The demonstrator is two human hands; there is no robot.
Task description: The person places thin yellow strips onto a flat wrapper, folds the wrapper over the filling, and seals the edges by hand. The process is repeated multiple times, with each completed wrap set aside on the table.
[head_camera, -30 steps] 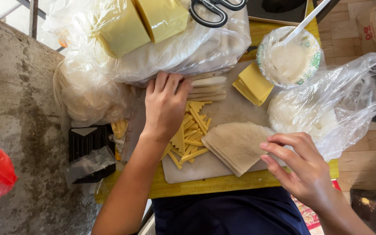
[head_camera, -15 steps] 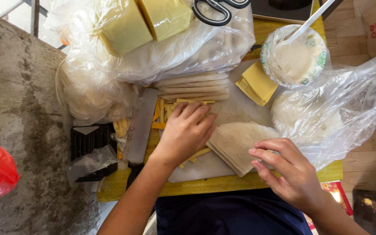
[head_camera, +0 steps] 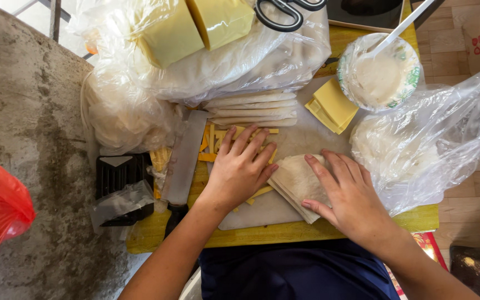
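The left hand has slid back from the far side of the heap and now lies flat, fingers spread, on the yellow cheese strips, pressing rather than gripping them. The right hand has moved in from the edge and rests open, palm down, on the stack of folded wrappers, gripping nothing. Both sit on the white cutting board, so the work is turning from strips to wrappers. Beyond lie rolled pieces, cheese slices and a bowl of pale paste.
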